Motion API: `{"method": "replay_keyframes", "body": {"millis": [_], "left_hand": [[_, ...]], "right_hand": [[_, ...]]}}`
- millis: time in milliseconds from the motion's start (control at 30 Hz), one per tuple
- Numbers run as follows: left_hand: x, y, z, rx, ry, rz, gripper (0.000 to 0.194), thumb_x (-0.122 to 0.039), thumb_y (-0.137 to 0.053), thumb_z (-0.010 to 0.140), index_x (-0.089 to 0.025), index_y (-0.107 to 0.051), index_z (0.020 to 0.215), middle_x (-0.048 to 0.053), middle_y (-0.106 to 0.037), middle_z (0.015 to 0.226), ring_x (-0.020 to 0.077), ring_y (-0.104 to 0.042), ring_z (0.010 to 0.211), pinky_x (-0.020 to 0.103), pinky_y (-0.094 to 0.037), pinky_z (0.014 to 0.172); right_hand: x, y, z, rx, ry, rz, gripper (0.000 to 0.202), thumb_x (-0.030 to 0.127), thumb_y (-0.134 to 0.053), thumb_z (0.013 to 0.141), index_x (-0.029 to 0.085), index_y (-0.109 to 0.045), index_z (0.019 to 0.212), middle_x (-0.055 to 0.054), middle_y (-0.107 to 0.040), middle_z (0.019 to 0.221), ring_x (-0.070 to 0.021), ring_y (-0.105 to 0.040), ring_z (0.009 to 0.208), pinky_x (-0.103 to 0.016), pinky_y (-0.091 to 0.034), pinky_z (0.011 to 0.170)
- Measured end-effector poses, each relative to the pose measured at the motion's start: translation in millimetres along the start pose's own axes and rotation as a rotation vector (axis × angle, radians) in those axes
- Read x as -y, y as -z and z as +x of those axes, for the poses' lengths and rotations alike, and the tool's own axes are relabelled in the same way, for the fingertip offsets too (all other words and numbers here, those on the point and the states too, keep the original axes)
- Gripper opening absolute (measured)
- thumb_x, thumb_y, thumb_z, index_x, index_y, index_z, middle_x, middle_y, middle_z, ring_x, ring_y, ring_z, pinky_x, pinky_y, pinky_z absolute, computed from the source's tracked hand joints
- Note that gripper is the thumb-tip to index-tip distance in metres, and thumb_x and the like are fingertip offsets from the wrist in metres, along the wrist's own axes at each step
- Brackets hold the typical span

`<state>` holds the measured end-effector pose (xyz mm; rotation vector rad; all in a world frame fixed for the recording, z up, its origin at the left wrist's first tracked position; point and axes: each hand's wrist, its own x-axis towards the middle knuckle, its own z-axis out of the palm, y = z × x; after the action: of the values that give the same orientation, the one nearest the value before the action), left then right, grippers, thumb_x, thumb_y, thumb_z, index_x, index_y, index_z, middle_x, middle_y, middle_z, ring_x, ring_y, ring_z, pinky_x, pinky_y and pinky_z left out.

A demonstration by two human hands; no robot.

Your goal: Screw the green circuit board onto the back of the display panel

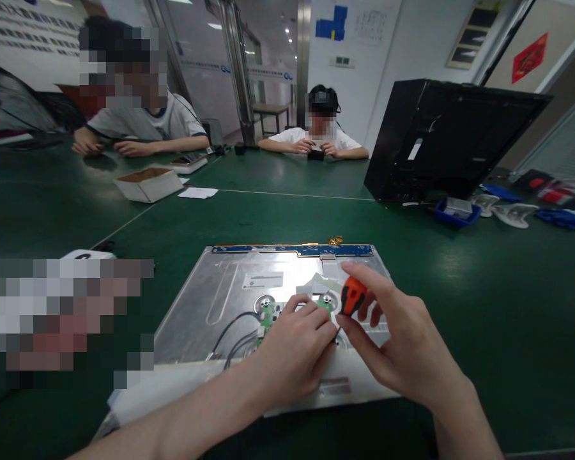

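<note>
A silver display panel (230, 306) lies flat on the table before me, back side up, with a blue circuit strip (253, 250) along its far edge. On its middle sits a green circuit board (269, 313), partly covered by my left hand (299, 342). The fingers of that hand are curled down over the board, and their tips are hidden. My right hand (397, 326) grips a short screwdriver (353, 296) with an orange and black handle. Its thin shaft slants down beside my left fingers; the tip cannot be made out. Black cables (234, 329) run from the board's left side.
A large black monitor casing (441, 140) stands at the back right, near a blue tray (456, 212). A white open box (149, 184) and a paper (198, 192) lie back left. Two people sit across the green table (508, 287). A blurred-out area covers the left front.
</note>
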<state>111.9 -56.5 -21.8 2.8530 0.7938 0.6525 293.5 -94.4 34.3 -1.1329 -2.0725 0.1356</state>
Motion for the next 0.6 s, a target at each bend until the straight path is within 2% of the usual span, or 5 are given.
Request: {"method": "replay_keyframes", "body": {"millis": [233,600], "left_hand": [[-2.1,1.7,0.5,-0.012,0.010,-0.008,0.011,-0.012,-0.052,0.086,-0.019,-0.061,0.083,0.007,-0.068,0.091,0.0235,-0.061,0.087,0.044,-0.040,0.093],[-0.8,2.1,0.8,0.039,0.014,-0.002,0.011,-0.014,-0.052,0.088,-0.019,-0.062,0.089,0.006,-0.067,0.092,0.0230,-0.060,0.087,0.043,-0.037,0.095]], "right_hand": [[-1.3,-0.5,1.2,-0.003,0.000,-0.013,0.053,0.022,-0.057,0.093,0.023,-0.035,0.141,0.000,-0.062,0.094,-0.0101,-0.056,0.062,-0.024,-0.046,0.054],[0.6,-0.3,0.9,-0.021,0.028,0.006,0.055,0.017,-0.054,0.092,0.020,-0.035,0.143,-0.002,-0.064,0.096,-0.0111,-0.057,0.065,-0.024,-0.049,0.058]]}}
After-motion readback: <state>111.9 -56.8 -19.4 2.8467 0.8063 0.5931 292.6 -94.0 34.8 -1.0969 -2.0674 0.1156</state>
